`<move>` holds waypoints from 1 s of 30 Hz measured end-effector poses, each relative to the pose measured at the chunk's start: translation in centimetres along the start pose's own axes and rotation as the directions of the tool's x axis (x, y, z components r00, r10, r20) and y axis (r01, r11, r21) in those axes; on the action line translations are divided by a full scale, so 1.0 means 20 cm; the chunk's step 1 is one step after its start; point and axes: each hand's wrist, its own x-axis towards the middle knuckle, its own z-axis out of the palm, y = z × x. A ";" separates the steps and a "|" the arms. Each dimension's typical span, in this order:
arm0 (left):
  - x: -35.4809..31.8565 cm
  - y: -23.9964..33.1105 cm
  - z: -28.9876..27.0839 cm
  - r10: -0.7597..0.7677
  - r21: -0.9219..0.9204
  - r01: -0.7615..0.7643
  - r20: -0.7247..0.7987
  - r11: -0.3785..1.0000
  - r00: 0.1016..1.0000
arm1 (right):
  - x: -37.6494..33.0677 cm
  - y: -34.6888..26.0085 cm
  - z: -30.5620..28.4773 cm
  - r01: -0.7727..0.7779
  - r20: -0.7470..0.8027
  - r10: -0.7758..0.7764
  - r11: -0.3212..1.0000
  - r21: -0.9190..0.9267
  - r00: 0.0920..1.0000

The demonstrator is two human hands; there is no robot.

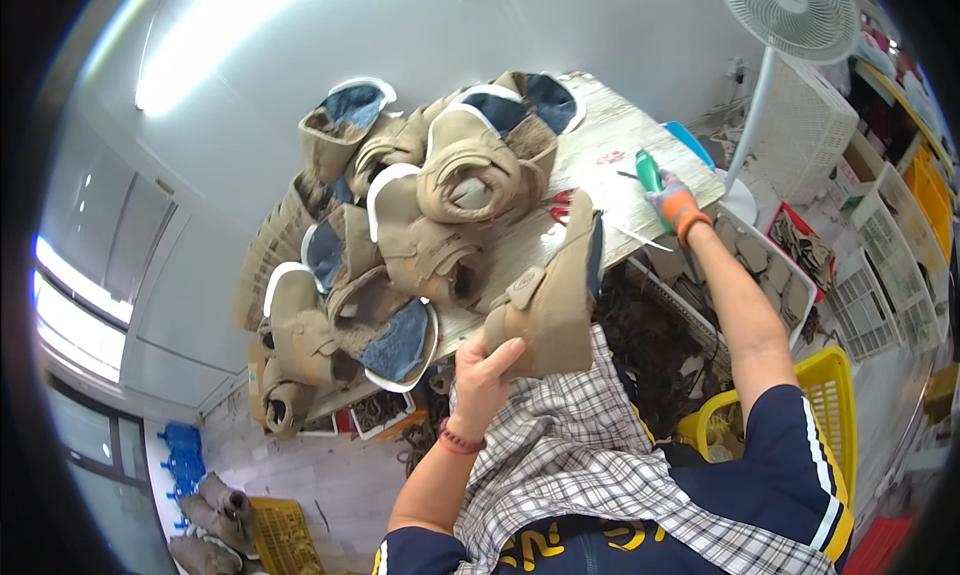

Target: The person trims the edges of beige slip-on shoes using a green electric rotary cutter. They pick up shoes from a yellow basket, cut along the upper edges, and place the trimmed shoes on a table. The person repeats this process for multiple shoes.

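My left hand (484,375) is closed around a tan shoe upper (545,320) with a strap and a dark lining edge, held up above my lap. Over the right part of the table, my right hand (676,205), in a grey and orange glove, grips a green-handled tool (649,171). A thin dark tip juts from the tool toward the left; its exact kind cannot be made out. A narrow white strip (640,237) lies at the table's edge below the glove. To the left rises a pile of similar tan shoe uppers (410,225) with white rims and blue or fleecy linings.
The worn pale table (595,125) carries the pile. Beyond it on the right stands a fan (790,20). Trays of tan scraps (755,265) and a yellow basket (828,405) are near my right arm. More shoe uppers (215,515) rest by a yellow crate (283,535) at lower left.
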 end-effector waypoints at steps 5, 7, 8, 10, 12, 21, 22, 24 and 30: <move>-0.20 0.06 -0.24 -0.091 -0.241 0.030 -0.245 0.970 0.965 | 0.06 -0.20 0.10 -0.033 0.047 0.051 0.948 -0.317 0.998; -0.23 0.07 -0.24 -0.144 -0.374 -0.023 -0.411 0.927 0.900 | 0.06 -0.21 0.14 0.012 -0.009 -0.017 0.922 -0.386 1.000; -0.26 0.05 -0.31 -0.158 -0.443 -0.031 -0.382 0.896 0.911 | 0.04 -0.20 0.15 0.021 -0.041 -0.042 0.905 -0.425 0.998; -0.31 -0.01 -0.44 -0.097 -0.587 -0.028 -0.181 0.809 0.979 | -0.05 -0.28 0.13 0.095 -0.130 -0.164 0.901 -0.424 0.978; -0.32 -0.05 -0.45 -0.050 -0.582 -0.029 -0.120 0.813 0.991 | -0.16 -0.33 0.11 0.229 -0.251 -0.331 0.904 -0.362 0.910; -0.38 0.01 -0.31 0.081 -0.119 -0.122 -0.304 0.985 0.949 | -0.52 -1.29 0.11 0.345 0.054 -0.361 0.920 0.186 0.931; -0.39 0.01 -0.30 0.085 -0.110 -0.124 -0.308 0.986 0.948 | -0.47 -1.35 0.19 0.491 0.039 -0.490 0.871 -0.032 0.871; -0.43 0.04 -0.29 0.102 -0.094 -0.140 -0.325 0.986 0.940 | -0.42 -1.49 0.29 0.523 0.222 -0.473 0.771 -0.363 0.852; -0.50 0.07 -0.31 0.087 -0.145 -0.136 -0.301 0.980 0.950 | -0.33 -1.60 0.51 0.508 0.235 -0.459 0.674 -0.536 0.857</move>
